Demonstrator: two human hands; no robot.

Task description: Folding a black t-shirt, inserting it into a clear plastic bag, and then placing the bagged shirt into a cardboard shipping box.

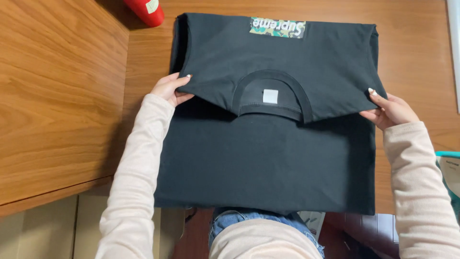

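Observation:
A black T-shirt (268,158) lies flat on a wooden table (62,96), its lower edge hanging over the near side. The collar end (270,91), with a small white tag inside the neckline, is folded over and lifted slightly above the rest of the shirt. My left hand (170,88) pinches the left shoulder edge of that folded part. My right hand (390,109) pinches the right shoulder edge. A camouflage-patterned rectangular patch (277,27) shows near the shirt's far edge. Both arms wear cream long sleeves.
A red object (145,9) stands at the table's far left, just beyond the shirt. A teal-rimmed item (450,165) sits at the right edge. A white edge (455,48) runs along the far right. Below the table are my jeans (249,218) and the floor.

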